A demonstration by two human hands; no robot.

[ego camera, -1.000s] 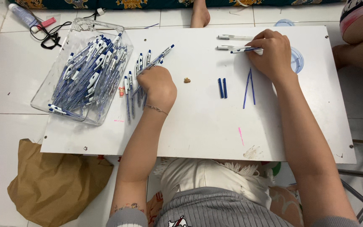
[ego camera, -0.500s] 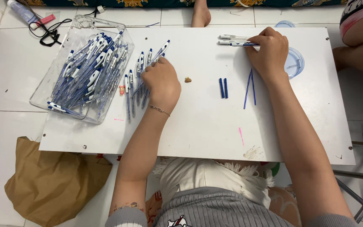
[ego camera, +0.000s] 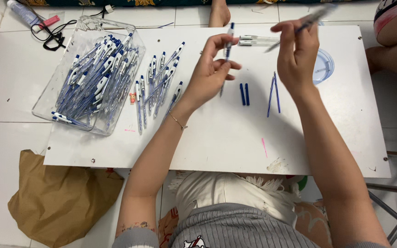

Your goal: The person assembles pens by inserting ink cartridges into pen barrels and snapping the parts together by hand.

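1. While a clear plastic tray [ego camera: 51, 103] of blue-and-white pens is sitting at the board's nine o'clock side, a loose row of assembled pens [ego camera: 155, 87] is lying just beside it on the white board [ego camera: 217, 142].
2. Raised over the board's middle, the left hand [ego camera: 210, 69] is pinching a blue-and-white pen [ego camera: 228, 48] upright between thumb and fingers.
3. Two short blue caps [ego camera: 244, 93] and two thin refills [ego camera: 274, 93] are lying between the hands, towards six o'clock.
4. At one o'clock, the right hand [ego camera: 297, 55] is gripping a clear pen barrel [ego camera: 304, 23], tilted, well above two clear barrels [ego camera: 256, 40] on the board.
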